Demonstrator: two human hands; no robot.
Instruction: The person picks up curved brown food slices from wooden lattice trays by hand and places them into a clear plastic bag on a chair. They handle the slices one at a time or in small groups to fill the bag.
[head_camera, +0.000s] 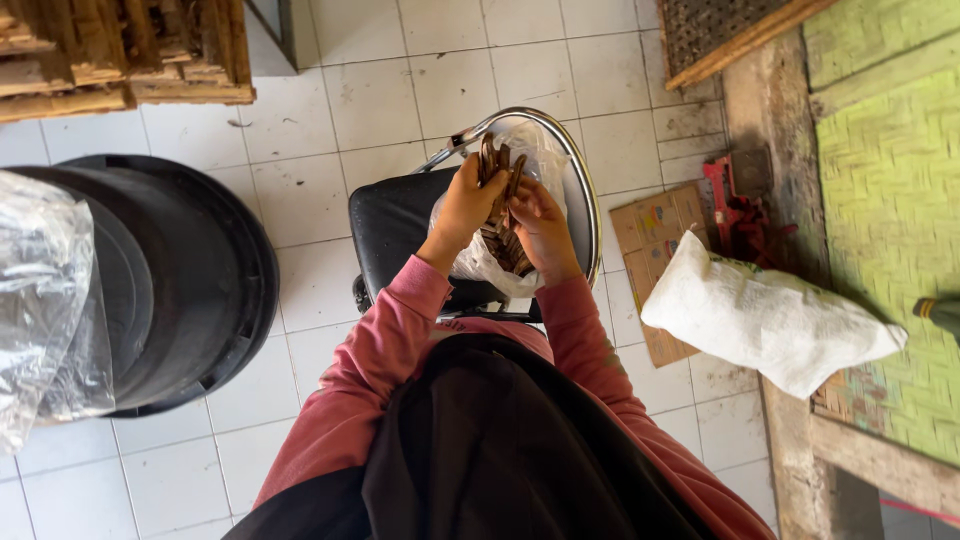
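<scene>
With our left hand and right hand both clenched around a bundle of thin brown sticks above the clear plastic bag on the black chair, we judge them light, stiff, brittle, best gripped mid-length.

Single head-worn view, looking steeply down over wearer's chest and pink sleeves. Close on hands above black chair; white tiled floor fills frame, seen nearly top-down. No second view to overlap.
</scene>
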